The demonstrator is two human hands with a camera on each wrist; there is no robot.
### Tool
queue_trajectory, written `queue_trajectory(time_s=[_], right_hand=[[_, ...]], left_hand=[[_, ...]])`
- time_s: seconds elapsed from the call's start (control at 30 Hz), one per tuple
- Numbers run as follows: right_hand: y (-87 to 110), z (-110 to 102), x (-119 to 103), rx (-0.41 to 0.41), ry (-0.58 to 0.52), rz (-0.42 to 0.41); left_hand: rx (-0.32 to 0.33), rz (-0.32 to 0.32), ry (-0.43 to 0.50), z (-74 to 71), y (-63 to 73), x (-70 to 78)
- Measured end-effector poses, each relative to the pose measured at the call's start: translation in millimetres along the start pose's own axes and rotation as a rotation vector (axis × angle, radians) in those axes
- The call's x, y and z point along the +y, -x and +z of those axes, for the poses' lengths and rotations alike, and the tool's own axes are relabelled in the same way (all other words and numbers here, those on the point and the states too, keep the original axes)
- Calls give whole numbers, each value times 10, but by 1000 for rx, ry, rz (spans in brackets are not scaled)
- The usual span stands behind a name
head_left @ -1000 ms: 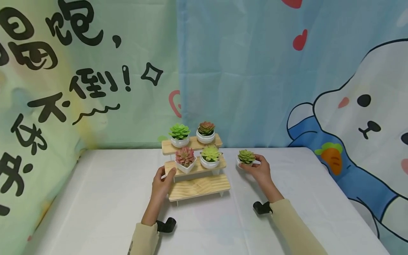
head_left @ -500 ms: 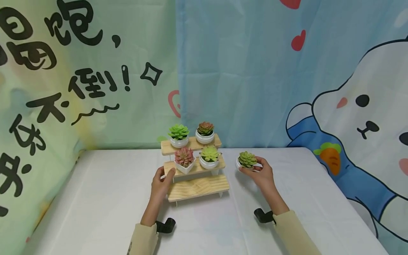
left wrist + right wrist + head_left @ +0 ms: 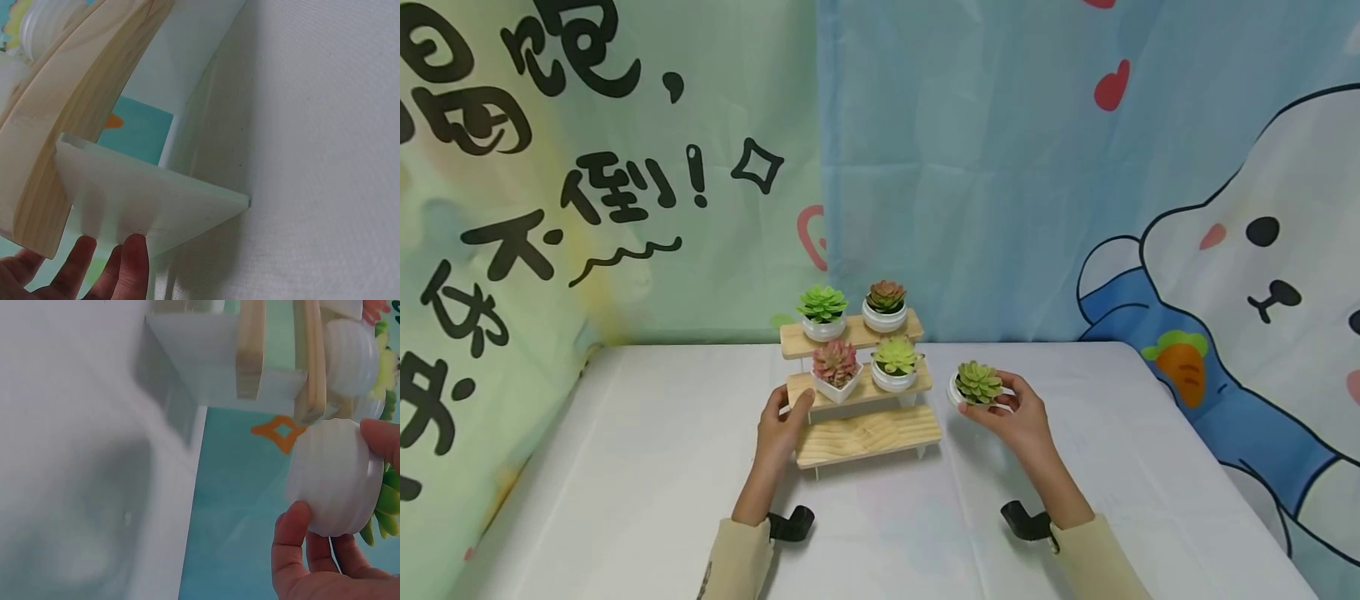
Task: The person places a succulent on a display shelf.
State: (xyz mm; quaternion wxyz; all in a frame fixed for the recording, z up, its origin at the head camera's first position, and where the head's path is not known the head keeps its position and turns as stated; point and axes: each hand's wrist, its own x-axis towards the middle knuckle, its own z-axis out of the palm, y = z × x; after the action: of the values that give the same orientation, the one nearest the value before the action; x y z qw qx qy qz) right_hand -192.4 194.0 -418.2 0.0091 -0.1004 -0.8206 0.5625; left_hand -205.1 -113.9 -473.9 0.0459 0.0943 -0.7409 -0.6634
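My right hand [image 3: 1018,417] holds a small green succulent in a white round pot [image 3: 976,384] just right of the stand. In the right wrist view, thumb and fingers grip the white pot [image 3: 334,478], which is clear of the tabletop. My left hand [image 3: 780,425] grips the left end of a three-step wooden plant stand [image 3: 868,435]. Its thumb is at the middle board's end; in the left wrist view, fingertips [image 3: 134,244] meet the white side panel [image 3: 150,197]. A pink succulent [image 3: 836,367] and a yellow-green succulent [image 3: 895,358] stand on the middle step.
On the top step are a bright green succulent [image 3: 823,307] and a reddish-brown succulent [image 3: 886,298]. The bottom step holds no pot. A white cloth covers the table [image 3: 647,467]. Printed curtains [image 3: 970,183] hang behind. Black wrist cameras [image 3: 792,523] sit on both wrists.
My right hand has raised the potted succulent from the table and drawn it slightly toward me, tilting it somewhat. My left hand stays at the stand, whose pots keep their places.
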Motion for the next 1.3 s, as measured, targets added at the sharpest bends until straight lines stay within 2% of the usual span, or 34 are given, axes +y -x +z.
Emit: queue_trajectory(time_s=[0.23,0.73,0.97,1.3], right_hand=[[153,114,1,-36,-42,-17],[281,402,33,-56,-117,-59],[317,592,-26,-82,-91,-127],[382,857,-105,-126,-99,-150]], left_hand=[[-16,12,14,-4,13,30],[3,8,-22,13,-17,-1],[5,1,-18,-3,-16,-8],[-7,7,-20,-4,-7,15]])
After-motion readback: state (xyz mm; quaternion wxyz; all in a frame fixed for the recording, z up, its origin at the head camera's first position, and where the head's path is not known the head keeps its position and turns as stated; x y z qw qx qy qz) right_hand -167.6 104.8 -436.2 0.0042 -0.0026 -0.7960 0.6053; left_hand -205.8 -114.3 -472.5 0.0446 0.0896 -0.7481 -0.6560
